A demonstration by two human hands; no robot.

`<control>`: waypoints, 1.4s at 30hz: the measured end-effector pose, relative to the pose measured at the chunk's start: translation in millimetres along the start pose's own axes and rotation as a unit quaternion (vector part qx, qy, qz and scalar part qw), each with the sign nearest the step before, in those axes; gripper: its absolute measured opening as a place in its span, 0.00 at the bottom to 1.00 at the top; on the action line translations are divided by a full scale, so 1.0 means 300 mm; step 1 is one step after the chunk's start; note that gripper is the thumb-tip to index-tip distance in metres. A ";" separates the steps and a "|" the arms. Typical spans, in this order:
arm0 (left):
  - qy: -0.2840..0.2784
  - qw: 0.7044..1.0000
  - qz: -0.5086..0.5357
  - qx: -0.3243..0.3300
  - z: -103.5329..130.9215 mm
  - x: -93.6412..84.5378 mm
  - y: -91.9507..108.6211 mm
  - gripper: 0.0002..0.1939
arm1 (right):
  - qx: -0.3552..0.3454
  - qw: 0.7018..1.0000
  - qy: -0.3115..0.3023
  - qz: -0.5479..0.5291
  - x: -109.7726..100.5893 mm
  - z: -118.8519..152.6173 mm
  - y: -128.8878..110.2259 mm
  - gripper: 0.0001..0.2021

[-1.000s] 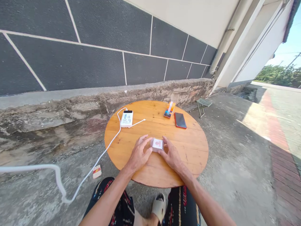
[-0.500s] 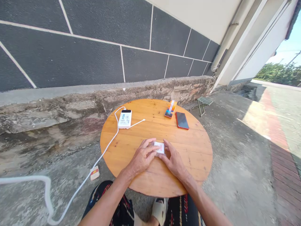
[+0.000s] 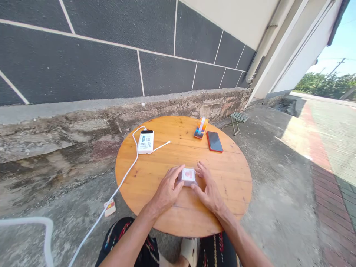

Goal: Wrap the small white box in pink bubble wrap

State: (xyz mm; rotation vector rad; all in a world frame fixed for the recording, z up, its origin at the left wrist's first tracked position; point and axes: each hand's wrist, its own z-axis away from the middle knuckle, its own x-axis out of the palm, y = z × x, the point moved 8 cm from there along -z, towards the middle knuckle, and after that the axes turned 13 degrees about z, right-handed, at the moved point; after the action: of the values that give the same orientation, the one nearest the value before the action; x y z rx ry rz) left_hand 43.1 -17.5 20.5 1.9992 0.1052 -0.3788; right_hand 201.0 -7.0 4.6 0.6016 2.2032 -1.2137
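A small see-through box point(image 3: 188, 175) with a white top and a red print lies on the round wooden table point(image 3: 155, 170), between my hands. My left hand point(image 3: 167, 186) is curved about its left side, fingers at the back corner and thumb at the front. My right hand point(image 3: 207, 189) is at the right side, its fingers apart and slightly raised, the thumb close to the front right corner. Whether the right fingertips touch the box I cannot tell. The top of the box is uncovered.
Farther back are a white power bank point(image 3: 146, 141) with a white cable point(image 3: 128, 171), an orange and blue tape dispenser point(image 3: 200, 128) and a red-edged phone point(image 3: 214, 141). A folding stool point(image 3: 238, 119) stands beyond the table. A grey tiled wall point(image 3: 164, 70) rises behind.
My left fingers have moved off the top of the box to its left side, baring the red print. The right fingers have spread and lifted a little. The view has shifted slightly.
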 end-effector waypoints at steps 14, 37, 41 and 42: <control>0.006 0.999 -0.026 0.033 0.002 -0.006 0.008 0.38 | 0.027 0.998 -0.056 -0.034 0.002 -0.006 0.010 0.33; 0.055 0.997 -0.044 0.025 0.020 -0.043 0.007 0.25 | 0.077 0.996 -0.042 0.022 0.034 -0.004 -0.015 0.31; 0.057 0.998 -0.022 0.004 0.032 -0.040 -0.026 0.30 | 0.138 0.989 0.015 0.046 -0.003 0.086 0.024 0.35; 0.058 0.998 -0.013 0.000 0.035 -0.041 -0.032 0.31 | 0.162 0.984 0.035 0.065 -0.020 0.115 0.039 0.35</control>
State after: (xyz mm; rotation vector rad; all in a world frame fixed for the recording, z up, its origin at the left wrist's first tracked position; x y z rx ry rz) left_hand 26.9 -21.5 11.8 2.0210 0.2045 -0.2784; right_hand 221.1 -31.7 -13.8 0.9152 1.9987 -1.5133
